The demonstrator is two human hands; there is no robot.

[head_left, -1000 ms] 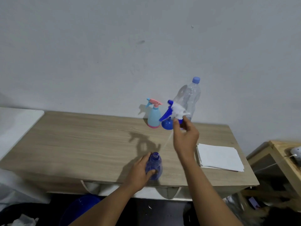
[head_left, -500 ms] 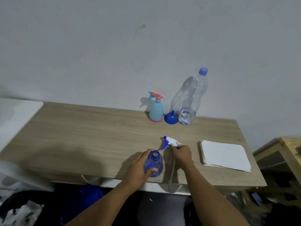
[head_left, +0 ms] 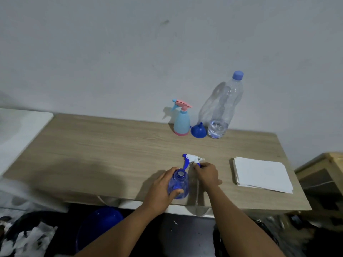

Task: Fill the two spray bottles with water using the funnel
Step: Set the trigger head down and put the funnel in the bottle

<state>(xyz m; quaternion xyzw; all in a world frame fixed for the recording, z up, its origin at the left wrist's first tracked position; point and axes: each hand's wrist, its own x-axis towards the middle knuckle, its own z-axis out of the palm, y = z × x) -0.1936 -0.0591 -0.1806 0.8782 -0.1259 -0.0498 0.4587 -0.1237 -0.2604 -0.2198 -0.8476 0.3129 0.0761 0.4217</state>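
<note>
A dark blue spray bottle (head_left: 179, 184) stands uncapped near the table's front edge, and my left hand (head_left: 161, 190) grips its body. Its white and blue spray head (head_left: 192, 160) lies on the table just behind it, with my right hand (head_left: 207, 173) pinching its base. At the back by the wall stand a light blue spray bottle (head_left: 181, 121) with a pink head, a blue funnel (head_left: 198, 130) set mouth-down, and a tall clear water bottle (head_left: 221, 110) with a blue cap and a little water at the bottom.
A stack of white paper (head_left: 263, 174) lies on the wooden table (head_left: 111, 149) to the right. A blue basin (head_left: 98, 225) sits on the floor under the table. A wooden stand (head_left: 326, 175) is at the far right, and a white surface (head_left: 20, 130) at the left.
My right hand brought the spray head down from near the water bottle to the table beside the dark blue bottle. My left hand stayed on the bottle.
</note>
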